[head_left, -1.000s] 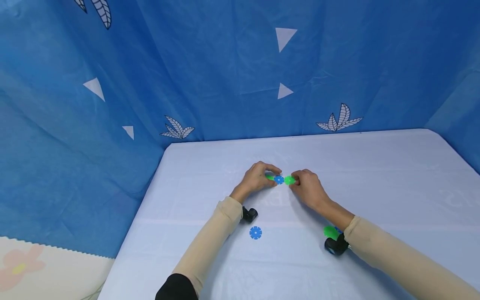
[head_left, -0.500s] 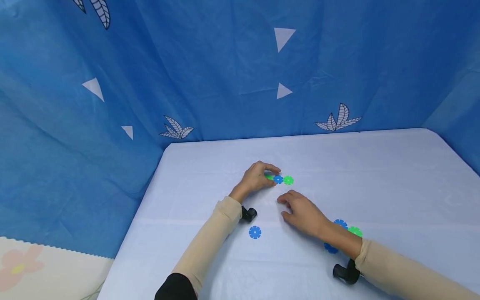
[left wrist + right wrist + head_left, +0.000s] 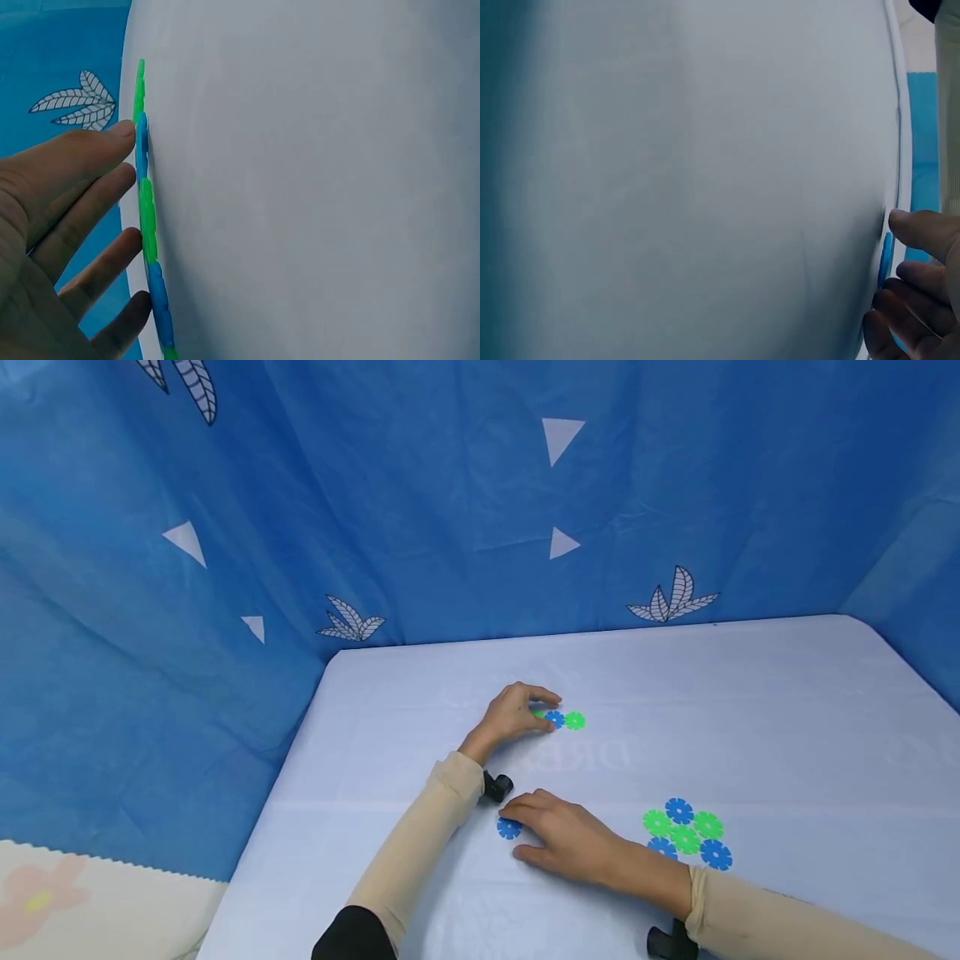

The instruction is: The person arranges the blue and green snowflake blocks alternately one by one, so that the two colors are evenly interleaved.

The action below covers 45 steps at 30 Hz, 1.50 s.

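In the head view my left hand [image 3: 512, 714] rests over a row of joined snowflake discs, a blue disc [image 3: 554, 719] and a green disc [image 3: 574, 721] showing past its fingers. The left wrist view shows the row edge-on, green piece [image 3: 148, 217] and blue piece [image 3: 160, 304] alternating, fingertips touching it. Much of the row is hidden from above by this hand. My right hand [image 3: 566, 839] reaches over a single blue snowflake disc [image 3: 508, 829], its thumb apart from its fingers. The right wrist view has that blue disc [image 3: 886, 259] between thumb and fingers; contact is unclear.
Several loose snowflake discs lie in a cluster on the right, including a green disc [image 3: 685, 839] and a blue disc [image 3: 716, 855]. A white cloth covers the table [image 3: 787, 710]. Behind it hangs a blue curtain [image 3: 450, 510].
My right hand has left the green end of the row and moved toward me and left to the single blue disc. The cluster has come into fuller view. My left hand stays put.
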Each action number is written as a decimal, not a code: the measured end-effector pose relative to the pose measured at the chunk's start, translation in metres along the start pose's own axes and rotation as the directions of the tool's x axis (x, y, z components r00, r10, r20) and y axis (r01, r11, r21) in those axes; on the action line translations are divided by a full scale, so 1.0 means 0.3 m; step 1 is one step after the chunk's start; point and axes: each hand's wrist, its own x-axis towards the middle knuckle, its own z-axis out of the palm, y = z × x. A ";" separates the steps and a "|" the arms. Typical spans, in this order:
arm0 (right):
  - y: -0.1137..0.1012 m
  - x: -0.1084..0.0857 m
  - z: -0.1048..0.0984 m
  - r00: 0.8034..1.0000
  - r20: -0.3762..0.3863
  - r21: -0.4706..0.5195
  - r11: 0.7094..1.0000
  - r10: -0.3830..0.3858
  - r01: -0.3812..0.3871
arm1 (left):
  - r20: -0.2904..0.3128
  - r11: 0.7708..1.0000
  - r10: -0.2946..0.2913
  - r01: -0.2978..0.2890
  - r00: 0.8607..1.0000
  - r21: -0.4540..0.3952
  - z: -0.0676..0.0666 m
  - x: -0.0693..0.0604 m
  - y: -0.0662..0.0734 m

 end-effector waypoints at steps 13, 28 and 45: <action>-0.032 0.014 0.022 0.999 -0.047 -0.023 1.000 -0.012 0.011 | 0.003 0.998 0.042 -0.042 0.999 -0.036 0.015 0.019 0.035; -0.021 -0.015 0.010 0.995 -0.052 -0.017 0.996 -0.086 0.085 | 0.034 0.999 0.034 -0.033 0.999 -0.038 0.038 0.033 0.062; -0.015 -0.035 -0.007 0.998 -0.024 -0.027 0.998 -0.065 0.064 | 0.019 0.999 0.045 -0.045 0.999 -0.009 0.048 0.040 0.052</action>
